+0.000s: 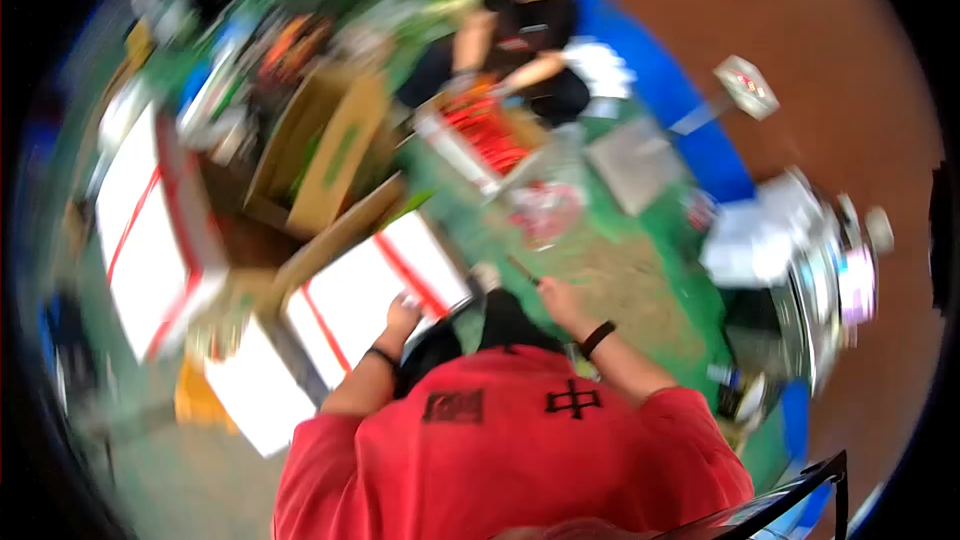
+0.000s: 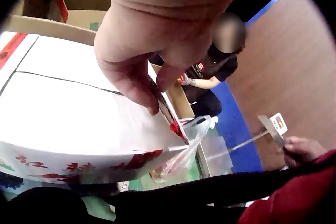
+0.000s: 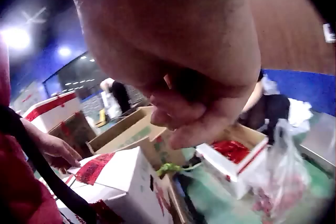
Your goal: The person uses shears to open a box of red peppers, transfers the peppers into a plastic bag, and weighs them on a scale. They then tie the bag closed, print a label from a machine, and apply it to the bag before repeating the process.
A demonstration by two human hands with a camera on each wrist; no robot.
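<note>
A white carton (image 1: 345,305) with red tape lies before the person in red. At the carton's edge, the left hand (image 1: 403,317) pinches the lid between thumb and fingers; in the left wrist view its fingertips (image 2: 143,98) curl over that edge. Beyond the carton's far side, the right hand (image 1: 565,302) is raised in the air, holding a knife (image 2: 271,129) with a flat metal blade. Seen from the right wrist, the fingers of the right hand (image 3: 184,113) are curled and the knife is hidden behind them.
Ahead, a seated person (image 1: 525,40) reaches into an open box of red items (image 1: 490,135). A plastic bag (image 1: 548,210) and a scale (image 1: 640,162) stand beside that box. On the left are an open brown carton (image 1: 340,145) and another taped white carton (image 1: 150,240).
</note>
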